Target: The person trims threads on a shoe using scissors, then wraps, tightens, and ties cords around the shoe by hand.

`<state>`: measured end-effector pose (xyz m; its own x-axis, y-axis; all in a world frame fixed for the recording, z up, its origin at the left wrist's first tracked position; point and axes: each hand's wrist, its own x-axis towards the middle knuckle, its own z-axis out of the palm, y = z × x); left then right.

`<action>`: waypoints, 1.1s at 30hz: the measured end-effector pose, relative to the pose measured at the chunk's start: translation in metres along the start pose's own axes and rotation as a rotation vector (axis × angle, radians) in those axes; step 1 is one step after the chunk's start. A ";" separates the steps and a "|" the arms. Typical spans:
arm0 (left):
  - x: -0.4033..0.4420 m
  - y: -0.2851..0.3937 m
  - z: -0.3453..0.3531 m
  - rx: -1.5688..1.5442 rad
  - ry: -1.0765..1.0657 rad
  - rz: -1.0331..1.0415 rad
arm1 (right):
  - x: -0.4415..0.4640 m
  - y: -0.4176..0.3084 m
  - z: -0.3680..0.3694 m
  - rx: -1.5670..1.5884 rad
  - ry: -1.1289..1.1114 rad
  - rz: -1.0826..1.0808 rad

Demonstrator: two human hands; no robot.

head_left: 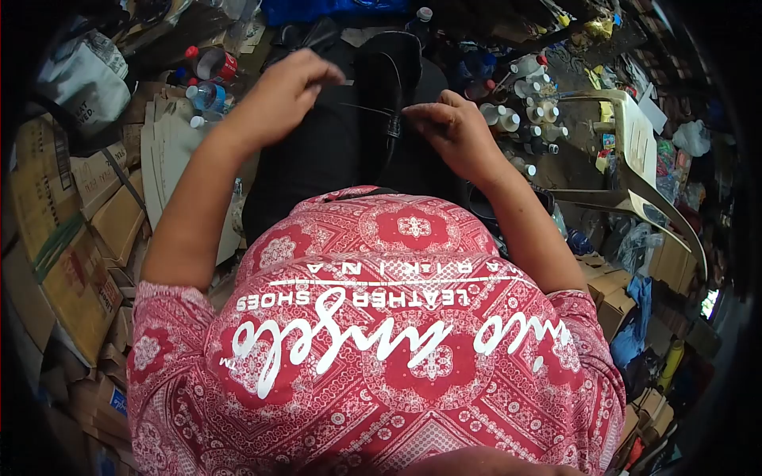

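A black piece that looks like leather shoe work [386, 67] lies between my dark-trousered legs, its lower part narrow and shiny. A thin thread [365, 108] sticks out to the left from its edge, and a fine line curves across its upper part. Above my left thigh, my left hand [290, 91] is closed with fingers curled together; a small pale bit shows at its fingertips. My right hand [456, 131] is pinched closed against the right side of the black piece. What is between the fingertips of either hand is too small to tell.
Several bottles [528, 107] stand to the right, beside a pale plastic chair [635, 143]. Cardboard boxes [75, 262] and flat card sheets [171, 151] crowd the left. More bottles [208, 97] lie at upper left. A blue sheet [333, 9] is at the far edge.
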<state>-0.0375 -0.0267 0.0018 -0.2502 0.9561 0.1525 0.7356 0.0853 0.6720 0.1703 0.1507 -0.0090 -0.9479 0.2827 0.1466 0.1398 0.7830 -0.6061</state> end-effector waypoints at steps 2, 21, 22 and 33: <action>-0.021 0.005 0.001 0.045 -0.007 -0.031 | -0.004 0.001 0.003 -0.104 0.028 -0.053; 0.009 -0.006 0.055 0.043 0.268 0.132 | 0.015 0.032 -0.010 0.018 -0.158 -0.032; 0.010 -0.007 0.055 0.044 0.267 0.132 | 0.017 0.034 -0.010 0.019 -0.157 -0.032; 0.010 -0.005 0.056 0.093 0.240 0.109 | 0.023 0.038 -0.011 0.135 -0.223 0.009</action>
<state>-0.0085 -0.0021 -0.0407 -0.3005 0.8680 0.3953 0.8181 0.0215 0.5746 0.1566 0.1932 -0.0198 -0.9886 0.1482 -0.0266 0.1234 0.6960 -0.7073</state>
